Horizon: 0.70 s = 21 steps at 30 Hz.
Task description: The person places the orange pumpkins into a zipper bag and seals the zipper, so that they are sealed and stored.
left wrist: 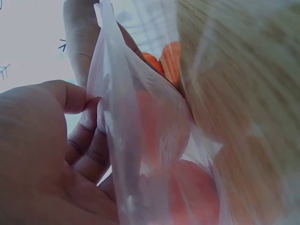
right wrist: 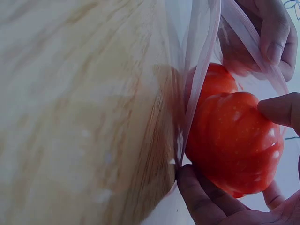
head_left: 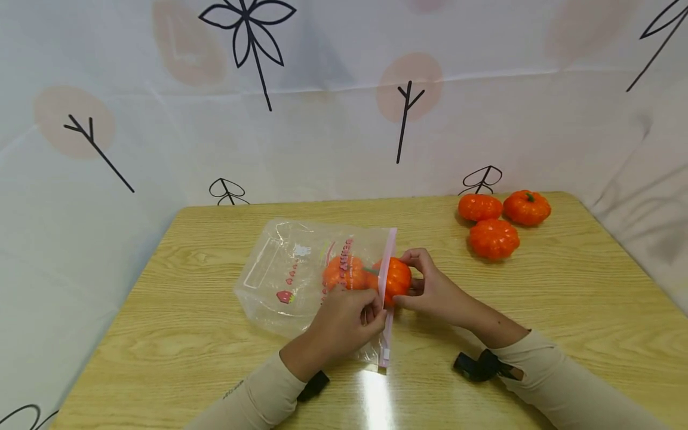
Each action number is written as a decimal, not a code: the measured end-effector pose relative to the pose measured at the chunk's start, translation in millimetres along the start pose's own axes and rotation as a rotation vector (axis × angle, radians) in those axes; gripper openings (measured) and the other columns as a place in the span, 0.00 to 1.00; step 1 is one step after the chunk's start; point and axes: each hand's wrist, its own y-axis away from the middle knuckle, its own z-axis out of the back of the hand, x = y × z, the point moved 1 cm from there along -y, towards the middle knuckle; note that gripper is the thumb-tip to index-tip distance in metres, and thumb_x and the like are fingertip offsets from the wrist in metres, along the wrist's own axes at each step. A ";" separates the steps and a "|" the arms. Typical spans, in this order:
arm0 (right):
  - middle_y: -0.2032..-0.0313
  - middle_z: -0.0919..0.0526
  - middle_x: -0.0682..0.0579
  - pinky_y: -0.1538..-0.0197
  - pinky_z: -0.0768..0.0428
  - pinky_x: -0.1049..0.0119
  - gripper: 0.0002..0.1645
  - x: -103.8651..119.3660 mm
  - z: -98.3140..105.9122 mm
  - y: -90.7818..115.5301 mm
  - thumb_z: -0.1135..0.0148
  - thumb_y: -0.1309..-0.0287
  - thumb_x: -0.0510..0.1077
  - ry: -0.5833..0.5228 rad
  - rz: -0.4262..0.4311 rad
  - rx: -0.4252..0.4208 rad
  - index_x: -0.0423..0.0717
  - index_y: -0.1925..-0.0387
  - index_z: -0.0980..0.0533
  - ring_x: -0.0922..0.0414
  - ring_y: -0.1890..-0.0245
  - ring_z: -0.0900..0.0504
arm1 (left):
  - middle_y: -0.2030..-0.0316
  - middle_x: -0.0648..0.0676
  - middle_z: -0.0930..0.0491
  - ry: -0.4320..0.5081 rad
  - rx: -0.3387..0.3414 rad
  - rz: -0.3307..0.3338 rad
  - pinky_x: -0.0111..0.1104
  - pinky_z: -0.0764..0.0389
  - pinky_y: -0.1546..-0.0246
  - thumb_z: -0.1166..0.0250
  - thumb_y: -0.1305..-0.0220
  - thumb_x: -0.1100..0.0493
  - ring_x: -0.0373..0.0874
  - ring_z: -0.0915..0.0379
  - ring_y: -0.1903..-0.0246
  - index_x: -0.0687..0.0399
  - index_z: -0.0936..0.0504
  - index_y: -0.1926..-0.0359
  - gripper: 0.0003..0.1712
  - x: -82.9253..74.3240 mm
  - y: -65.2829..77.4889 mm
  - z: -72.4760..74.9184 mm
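Observation:
A clear zip bag (head_left: 269,269) with a pink zip edge and a strawberry print lies on the table, its mouth facing right. My left hand (head_left: 349,319) pinches the pink edge between thumb and fingers, which holds the mouth apart. In my right hand (head_left: 435,292) is a small orange pumpkin (right wrist: 236,140), gripped between thumb and fingers, partly inside the mouth. Another pumpkin (head_left: 340,272) shows through the plastic deeper in the bag, its green stem beside the pink edge. In the left wrist view, orange shapes show blurred through the plastic.
Three more orange pumpkins (head_left: 494,239) sit together at the table's back right. The wooden table (head_left: 177,316) ends at a white patterned cloth (head_left: 333,137) behind it. Dark wrist cameras (head_left: 475,365) are strapped at both sleeves.

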 end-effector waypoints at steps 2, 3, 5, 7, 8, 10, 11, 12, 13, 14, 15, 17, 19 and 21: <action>0.37 0.39 0.37 0.50 0.19 0.70 0.42 0.4 -1.2 0.3 0.30 0.45 0.34 -0.008 0.000 -0.003 0.42 0.40 0.50 0.40 0.43 0.21 | 0.84 0.36 0.29 -0.005 -0.004 -0.006 0.25 0.40 0.69 0.33 0.39 0.53 0.24 0.38 0.81 0.42 0.23 0.75 0.10 0.2 0.0 -0.6; 0.37 0.39 0.37 0.51 0.19 0.70 0.42 0.5 -1.8 0.6 0.31 0.45 0.34 -0.010 -0.001 -0.005 0.42 0.40 0.50 0.40 0.43 0.21 | 0.84 0.36 0.29 -0.007 -0.006 -0.009 0.25 0.40 0.69 0.33 0.39 0.53 0.24 0.38 0.81 0.42 0.23 0.75 0.09 0.3 0.0 -0.9; 0.36 0.40 0.37 0.52 0.19 0.70 0.42 0.7 -2.8 1.0 0.31 0.45 0.33 -0.011 -0.006 -0.008 0.42 0.40 0.50 0.40 0.43 0.21 | 0.84 0.36 0.28 -0.008 -0.006 -0.010 0.25 0.40 0.68 0.33 0.40 0.54 0.24 0.38 0.81 0.42 0.23 0.75 0.09 0.4 -0.1 -1.4; 0.36 0.40 0.37 0.52 0.19 0.70 0.42 0.7 -3.5 1.3 0.31 0.46 0.33 -0.002 -0.007 -0.014 0.42 0.41 0.50 0.40 0.43 0.21 | 0.84 0.36 0.28 -0.009 -0.003 -0.005 0.26 0.40 0.68 0.33 0.39 0.53 0.24 0.38 0.81 0.42 0.23 0.75 0.09 0.0 -0.3 -1.3; 0.36 0.40 0.37 0.52 0.19 0.70 0.42 0.4 -3.6 1.3 0.31 0.46 0.33 0.001 -0.006 -0.015 0.42 0.41 0.51 0.40 0.43 0.21 | 0.84 0.36 0.28 -0.009 0.000 0.000 0.26 0.40 0.68 0.33 0.39 0.53 0.24 0.38 0.81 0.43 0.23 0.75 0.09 -0.2 -0.3 -1.1; 0.36 0.40 0.37 0.51 0.19 0.69 0.42 0.1 -3.8 1.2 0.30 0.46 0.33 0.007 0.000 -0.015 0.42 0.41 0.50 0.39 0.43 0.20 | 0.84 0.36 0.28 -0.009 0.006 0.005 0.26 0.40 0.68 0.33 0.39 0.53 0.24 0.38 0.81 0.42 0.23 0.75 0.09 -0.4 -0.4 -0.9; 0.36 0.40 0.37 0.51 0.18 0.69 0.42 0.0 -3.8 1.1 0.30 0.46 0.33 0.009 0.003 -0.015 0.42 0.41 0.50 0.39 0.44 0.20 | 0.84 0.36 0.29 -0.008 0.009 0.007 0.26 0.40 0.68 0.33 0.39 0.53 0.24 0.38 0.81 0.42 0.23 0.75 0.10 -0.6 -0.4 -0.7; 0.36 0.40 0.37 0.51 0.18 0.69 0.42 -0.1 -3.8 1.1 0.30 0.46 0.33 0.008 0.009 -0.014 0.41 0.41 0.50 0.39 0.44 0.20 | 0.84 0.36 0.29 -0.010 0.013 0.008 0.26 0.41 0.68 0.33 0.39 0.53 0.24 0.38 0.81 0.42 0.23 0.75 0.09 -0.6 -0.4 -0.6; 0.36 0.40 0.37 0.51 0.18 0.68 0.42 -0.2 -3.7 1.0 0.30 0.46 0.33 0.007 0.012 -0.012 0.41 0.41 0.50 0.39 0.44 0.20 | 0.84 0.36 0.29 -0.011 0.015 0.008 0.26 0.41 0.68 0.33 0.38 0.53 0.24 0.38 0.81 0.42 0.23 0.75 0.10 -0.7 -0.4 -0.6; 0.36 0.40 0.37 0.51 0.18 0.68 0.42 -0.2 -3.7 1.1 0.30 0.46 0.33 0.003 0.016 -0.009 0.41 0.42 0.50 0.39 0.44 0.20 | 0.84 0.36 0.29 -0.011 0.016 0.007 0.26 0.41 0.69 0.33 0.39 0.53 0.24 0.39 0.81 0.42 0.23 0.75 0.10 -0.8 -0.3 -0.5; 0.37 0.40 0.37 0.51 0.18 0.68 0.42 -0.1 -3.6 1.2 0.30 0.46 0.33 0.000 0.019 -0.007 0.41 0.42 0.50 0.38 0.44 0.20 | 0.84 0.36 0.29 -0.011 0.016 0.006 0.26 0.41 0.69 0.33 0.39 0.53 0.24 0.39 0.81 0.42 0.23 0.75 0.10 -0.9 -0.3 -0.4; 0.36 0.40 0.37 0.52 0.18 0.68 0.41 0.1 -3.6 1.2 0.30 0.45 0.33 -0.004 0.022 -0.004 0.41 0.42 0.50 0.39 0.44 0.20 | 0.85 0.36 0.29 -0.010 0.013 0.005 0.27 0.42 0.69 0.33 0.39 0.53 0.24 0.39 0.81 0.42 0.23 0.76 0.10 -1.3 -0.1 -0.3; 0.36 0.41 0.38 0.52 0.17 0.68 0.41 0.4 -3.4 1.3 0.30 0.45 0.34 -0.005 0.020 -0.003 0.41 0.42 0.50 0.39 0.45 0.19 | 0.85 0.36 0.30 -0.010 0.007 0.003 0.27 0.42 0.69 0.33 0.39 0.54 0.24 0.39 0.82 0.42 0.24 0.76 0.10 -1.7 0.0 0.1; 0.36 0.41 0.38 0.52 0.17 0.68 0.41 0.7 -3.2 1.3 0.30 0.45 0.34 -0.004 0.017 -0.004 0.41 0.42 0.50 0.39 0.45 0.19 | 0.85 0.35 0.30 -0.009 0.005 0.006 0.27 0.42 0.69 0.33 0.39 0.54 0.24 0.39 0.82 0.42 0.24 0.76 0.11 -1.9 0.2 0.3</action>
